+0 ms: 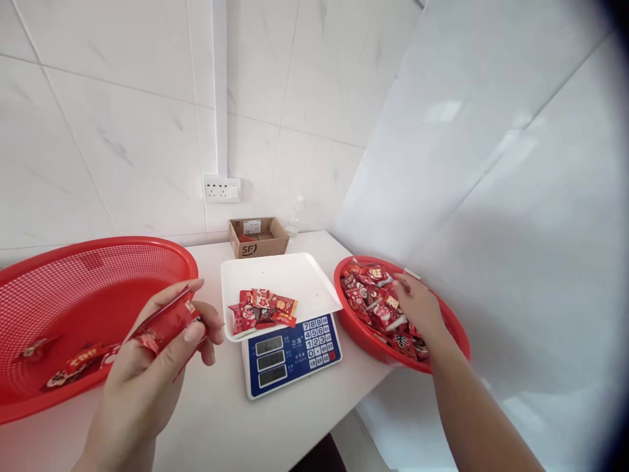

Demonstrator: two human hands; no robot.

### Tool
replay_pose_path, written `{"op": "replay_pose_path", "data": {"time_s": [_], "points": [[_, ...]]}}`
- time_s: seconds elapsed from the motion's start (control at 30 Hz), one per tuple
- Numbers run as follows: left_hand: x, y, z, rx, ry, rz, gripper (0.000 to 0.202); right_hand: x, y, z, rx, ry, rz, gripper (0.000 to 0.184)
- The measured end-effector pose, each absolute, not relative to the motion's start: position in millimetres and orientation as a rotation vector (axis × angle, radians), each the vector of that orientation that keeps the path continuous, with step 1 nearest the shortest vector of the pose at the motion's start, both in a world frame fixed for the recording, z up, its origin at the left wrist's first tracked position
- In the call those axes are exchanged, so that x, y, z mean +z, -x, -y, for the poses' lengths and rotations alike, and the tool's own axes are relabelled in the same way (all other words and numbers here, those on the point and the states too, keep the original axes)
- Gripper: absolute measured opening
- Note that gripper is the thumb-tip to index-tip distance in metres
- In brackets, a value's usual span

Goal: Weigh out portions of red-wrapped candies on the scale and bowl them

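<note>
My left hand [164, 354] is closed around red candy packets [170, 318], raised in front of the left basket. My right hand [415, 298] reaches into the right red basket [341, 314], its fingers apart and a little bent over the heap of wrapped candies [376, 298]; its fingertips are partly hidden. Between the hands stands a blue and white digital scale [295, 357]. Its white tray [275, 270] carries a small pile of red wrapped candies [260, 308] near the front left.
A larger red mesh basket [113, 246] at the left has several red packets [83, 360] at its bottom. Behind the scale are a small cardboard box [260, 248] and a clear plastic bottle [293, 223]. A wall socket [222, 190] sits above the white table [216, 419]; a wall borders the right.
</note>
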State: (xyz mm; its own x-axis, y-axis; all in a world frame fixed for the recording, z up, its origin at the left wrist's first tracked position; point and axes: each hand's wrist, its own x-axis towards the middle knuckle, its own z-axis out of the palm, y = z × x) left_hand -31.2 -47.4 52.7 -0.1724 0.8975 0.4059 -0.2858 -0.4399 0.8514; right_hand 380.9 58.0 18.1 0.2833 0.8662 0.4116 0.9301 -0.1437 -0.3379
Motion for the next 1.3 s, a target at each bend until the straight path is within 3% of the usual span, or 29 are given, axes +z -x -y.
{"op": "replay_pose_path", "data": {"time_s": [0.27, 0.6, 0.73, 0.83, 1.03, 1.3], "points": [[49.9, 24.3, 48.5, 1.67, -1.227, -0.803, 0.034, -4.6, -402.8, -88.1, -0.089, 2.278, 1.993, 0.027], [49.6, 24.8, 46.9, 1.648, -1.255, -0.788, 0.033, -4.2, -395.3, -90.1, -0.076, 2.513, 2.009, 0.019], [51.8, 24.7, 49.3, 1.657, -1.245, -0.733, 0.031, 8.4, -388.5, -82.9, -0.234, 2.46, 1.924, 0.032], [53.4, 24.4, 50.7, 1.639, -1.231, -0.703, 0.03, 18.4, -367.1, -77.5, -0.293, 2.232, 1.848, 0.038], [52.5, 24.1, 51.6, 1.611, -1.24, -0.653, 0.032, 9.0, -256.1, -66.2, 0.084, 1.36, 2.032, 0.033], [53.9, 28.4, 55.3, 1.629, -1.251, -0.629, 0.031, -7.7, -186.8, -58.9, 0.28, 1.231, 2.215, 0.032]]}}
